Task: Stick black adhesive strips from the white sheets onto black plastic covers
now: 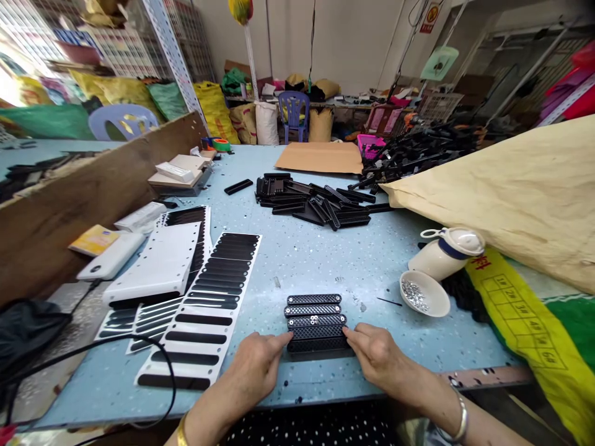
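Observation:
Several black bars with a textured mesh face (315,311) lie side by side in a row at the table's front edge. Small silver pieces show at the ends of some bars and in a cluster on the middle of one. My left hand (259,364), fingers curled, has its index fingertip and thumb at the left end of a near bar (317,332). At that bar's right end are the closed fingers of my right hand (377,352). What lies under my fingertips is partly hidden. A white bowl (434,305) of small silver pieces stands to the right.
A pile of black bars (320,204) lies farther back, before a cardboard sheet (320,157). Sheets with black adhesive-looking strips (204,297) and a white box-like stack (153,260) are on the left. A lidded white cup (441,257) and brown paper (506,192) are right.

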Demonstrator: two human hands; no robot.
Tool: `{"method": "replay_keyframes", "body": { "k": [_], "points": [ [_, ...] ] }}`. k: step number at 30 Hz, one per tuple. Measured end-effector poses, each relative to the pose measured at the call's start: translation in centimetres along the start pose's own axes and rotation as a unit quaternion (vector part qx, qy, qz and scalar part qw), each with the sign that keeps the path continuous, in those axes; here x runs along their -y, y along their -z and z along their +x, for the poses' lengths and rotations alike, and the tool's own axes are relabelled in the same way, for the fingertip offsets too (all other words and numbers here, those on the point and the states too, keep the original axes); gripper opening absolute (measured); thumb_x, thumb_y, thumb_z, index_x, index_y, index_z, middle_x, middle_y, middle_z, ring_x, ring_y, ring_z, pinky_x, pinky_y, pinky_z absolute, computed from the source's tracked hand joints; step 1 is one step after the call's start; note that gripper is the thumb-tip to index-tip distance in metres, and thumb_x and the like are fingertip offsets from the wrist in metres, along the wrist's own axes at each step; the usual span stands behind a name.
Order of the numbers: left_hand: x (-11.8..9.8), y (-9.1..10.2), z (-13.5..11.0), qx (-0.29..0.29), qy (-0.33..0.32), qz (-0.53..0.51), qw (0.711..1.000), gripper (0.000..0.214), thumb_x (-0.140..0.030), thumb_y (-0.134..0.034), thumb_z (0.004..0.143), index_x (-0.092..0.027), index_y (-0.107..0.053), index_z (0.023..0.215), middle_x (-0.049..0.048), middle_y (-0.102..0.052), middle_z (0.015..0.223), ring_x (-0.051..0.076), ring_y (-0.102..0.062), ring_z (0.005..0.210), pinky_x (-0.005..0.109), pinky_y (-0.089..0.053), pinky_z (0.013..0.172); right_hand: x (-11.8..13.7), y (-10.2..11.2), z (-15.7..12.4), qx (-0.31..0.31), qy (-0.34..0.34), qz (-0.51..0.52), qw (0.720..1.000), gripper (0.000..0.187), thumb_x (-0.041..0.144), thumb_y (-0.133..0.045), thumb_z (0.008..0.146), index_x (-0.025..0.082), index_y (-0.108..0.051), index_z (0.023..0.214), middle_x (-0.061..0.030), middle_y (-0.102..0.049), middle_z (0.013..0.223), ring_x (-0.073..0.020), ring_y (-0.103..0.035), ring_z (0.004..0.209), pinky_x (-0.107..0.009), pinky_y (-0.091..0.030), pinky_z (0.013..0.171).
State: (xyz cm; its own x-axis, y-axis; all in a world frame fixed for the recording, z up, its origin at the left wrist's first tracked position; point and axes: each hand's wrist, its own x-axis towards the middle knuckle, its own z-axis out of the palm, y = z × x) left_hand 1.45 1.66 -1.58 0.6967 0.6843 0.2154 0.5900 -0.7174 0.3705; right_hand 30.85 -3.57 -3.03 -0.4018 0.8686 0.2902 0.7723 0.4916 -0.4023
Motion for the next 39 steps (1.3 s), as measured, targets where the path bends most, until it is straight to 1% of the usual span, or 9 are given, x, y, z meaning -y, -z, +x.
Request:
{"method": "replay_keyframes", "body": {
  "k": [4,7,10,15,19,23,27,32,39],
  "points": [
    [-0.5,-0.3,-0.4,-0.020,0.007,-0.012,1.000,0.043,-0.006,-0.034,0.089,-0.013,-0.063,0.120,0.0057,-0.071,0.069,0.021,-0.064,0.056,0.036,-0.053,0.058,0.1,-1.0,0.3,-0.075,-0.031,0.066,0.994,0.031,0.013,-0.041,0.097,0.012,-0.072,0.092,-0.0056,-0.060,0.065,-0.0156,-0.055,0.057,-0.026,-0.042,0.054],
    [-0.6,-1.2,-0.6,-0.066,0.025,-0.051,0.996,0.034,-0.011,-0.041,0.093,-0.017,-0.062,0.119,0.0048,-0.072,0.075,0.020,-0.067,0.064,0.034,-0.054,0.062,-0.1,-1.6,0.7,-0.126,-0.089,0.131,0.979,0.026,0.016,-0.049,0.092,0.015,-0.074,0.086,-0.0050,-0.064,0.064,-0.0153,-0.060,0.056,-0.025,-0.045,0.054],
    [-0.6,-2.1,-0.5,-0.113,0.024,-0.064,0.991,0.026,-0.016,-0.048,0.093,-0.019,-0.061,0.116,0.0054,-0.074,0.083,0.019,-0.069,0.069,0.033,-0.055,0.065,-0.1,-1.8,1.2,-0.144,-0.145,0.159,0.966,0.024,0.017,-0.053,0.088,0.017,-0.076,0.080,-0.0043,-0.066,0.062,-0.0151,-0.061,0.055,-0.025,-0.046,0.053],
    [-0.8,-2.3,0.2,-0.143,0.023,-0.050,0.988,0.019,-0.015,-0.047,0.094,-0.019,-0.061,0.107,0.0048,-0.074,0.080,0.019,-0.069,0.065,0.032,-0.053,0.062,0.2,-1.8,1.6,-0.146,-0.192,0.185,0.953,0.019,0.018,-0.058,0.082,0.018,-0.075,0.073,-0.0035,-0.067,0.061,-0.0156,-0.061,0.055,-0.025,-0.047,0.053],
    [-1.0,-2.1,0.5,-0.153,0.025,-0.057,0.986,0.019,-0.015,-0.047,0.094,-0.019,-0.061,0.106,0.0036,-0.074,0.077,0.018,-0.069,0.063,0.031,-0.053,0.060,0.2,-2.0,1.7,-0.144,-0.232,0.213,0.938,0.016,0.020,-0.061,0.078,0.019,-0.073,0.069,-0.0029,-0.068,0.060,-0.0154,-0.061,0.053,-0.025,-0.048,0.051],
    [-1.0,-2.2,0.5,-0.161,0.024,-0.060,0.985,0.019,-0.014,-0.047,0.094,-0.019,-0.060,0.107,0.0042,-0.075,0.081,0.018,-0.071,0.066,0.032,-0.054,0.062,0.0,-2.0,1.5,-0.140,-0.272,0.244,0.920,0.012,0.024,-0.064,0.074,0.017,-0.074,0.074,-0.0042,-0.071,0.063,-0.0164,-0.064,0.054,-0.025,-0.051,0.051],
    [-1.0,-2.4,0.3,-0.160,0.026,-0.070,0.984,0.020,-0.014,-0.048,0.094,-0.019,-0.060,0.108,0.0039,-0.076,0.083,0.018,-0.072,0.067,0.033,-0.054,0.063,-0.2,-2.0,1.1,-0.137,-0.312,0.268,0.901,0.020,0.032,-0.064,0.075,0.015,-0.074,0.079,-0.0062,-0.072,0.063,-0.0184,-0.066,0.054,-0.027,-0.054,0.051],
    [-1.1,-2.5,0.3,-0.171,0.025,-0.074,0.982,0.021,-0.013,-0.047,0.093,-0.018,-0.061,0.108,0.0046,-0.076,0.083,0.018,-0.073,0.068,0.035,-0.056,0.066,-0.7,-2.2,1.3,-0.105,-0.352,0.287,0.884,0.027,0.037,-0.059,0.079,0.016,-0.072,0.068,-0.0037,-0.066,0.052,-0.0157,-0.060,0.043,-0.024,-0.047,0.040],
    [-1.1,-2.4,0.7,-0.172,0.018,-0.088,0.981,0.019,-0.013,-0.048,0.092,-0.017,-0.064,0.102,0.0049,-0.075,0.078,0.018,-0.071,0.065,0.033,-0.056,0.062,-1.0,-2.7,2.5,-0.067,-0.358,0.258,0.895,0.019,0.024,-0.061,0.073,0.018,-0.062,0.056,0.0006,-0.059,0.046,-0.0128,-0.052,0.041,-0.022,-0.037,0.039]
  ]
}}
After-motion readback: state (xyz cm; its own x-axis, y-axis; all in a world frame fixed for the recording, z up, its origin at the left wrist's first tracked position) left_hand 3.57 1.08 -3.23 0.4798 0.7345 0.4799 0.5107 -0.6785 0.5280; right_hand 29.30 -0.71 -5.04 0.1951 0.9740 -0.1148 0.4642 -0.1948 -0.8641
